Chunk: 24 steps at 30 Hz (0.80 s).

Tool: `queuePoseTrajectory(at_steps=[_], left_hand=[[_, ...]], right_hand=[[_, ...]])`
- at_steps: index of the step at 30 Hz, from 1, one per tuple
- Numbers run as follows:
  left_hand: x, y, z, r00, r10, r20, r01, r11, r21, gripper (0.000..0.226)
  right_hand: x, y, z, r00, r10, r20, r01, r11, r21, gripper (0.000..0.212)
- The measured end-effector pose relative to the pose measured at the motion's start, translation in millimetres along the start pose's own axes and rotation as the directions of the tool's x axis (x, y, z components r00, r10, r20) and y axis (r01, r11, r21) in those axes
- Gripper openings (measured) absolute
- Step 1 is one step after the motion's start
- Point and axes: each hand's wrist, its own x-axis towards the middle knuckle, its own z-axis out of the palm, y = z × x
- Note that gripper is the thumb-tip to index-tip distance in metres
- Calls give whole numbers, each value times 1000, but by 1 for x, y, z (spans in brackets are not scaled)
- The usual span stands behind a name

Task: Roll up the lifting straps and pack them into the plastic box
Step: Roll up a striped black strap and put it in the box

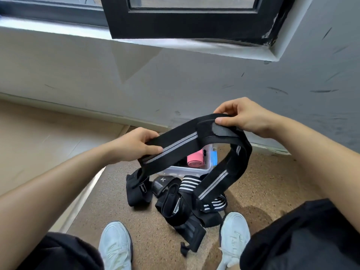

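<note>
Nearest you, your two pale shoes, the left shoe (115, 247) and the right shoe (234, 235), stand apart on the brown speckled floor (136, 201). Between and just beyond the shoes lies the loose pile of straps (175, 203): black webbing, unrolled and overlapping, some pieces with white stripes, one end trailing near between your feet. Above the pile you hold one long black strap (175, 142) with a grey stripe, raised off the floor. Your left hand (136, 145) grips it from the left, thumb on top and fingers curled beneath. Your right hand (239, 115), higher and farther right, pinches the strap's end between thumb and fingers at a dark fuzzy patch. The strap is stretched between both hands; past the right hand it droops in a loop down to the pile. Behind the held strap, partly hidden by it, the clear plastic box (194, 171) sits on the floor, just beyond the pile. Inside it lies a pink roll (194, 159), with something blue (214, 158) at its right side; what the blue thing is cannot be told. Farther back rises a scuffed grey wall (175, 84), and above it a black window frame (185, 26).
</note>
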Motion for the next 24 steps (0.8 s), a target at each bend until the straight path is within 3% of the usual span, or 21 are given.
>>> queuePoseTrajectory(at_steps=[4, 10, 14, 17, 22, 24], left_hand=[[-5, 3, -7, 997, -8, -82, 8, 1000, 9, 5], [-12, 38, -2, 968, 81, -236, -177, 891, -419, 6], [-13, 54, 1, 935, 112, -336, -269, 841, -469, 7], [-13, 62, 7, 917, 115, -382, -302, 825, -478, 8], [-16, 63, 15, 880, 86, -467, -332, 813, -477, 9], [-18, 65, 17, 865, 68, -497, -358, 777, -517, 12]], right_hand=[[3, 14, -4, 998, 50, -37, -53, 994, -95, 9], [6, 33, 27, 993, 95, 73, -82, 984, -157, 8], [7, 33, 52, 986, 39, 161, -7, 980, -199, 4], [6, 27, 58, 985, 20, 173, -10, 998, -57, 9], [-13, -19, 60, 994, -107, -3, 100, 925, 366, 30], [-23, -34, 65, 981, -179, -78, 195, 913, 359, 42]])
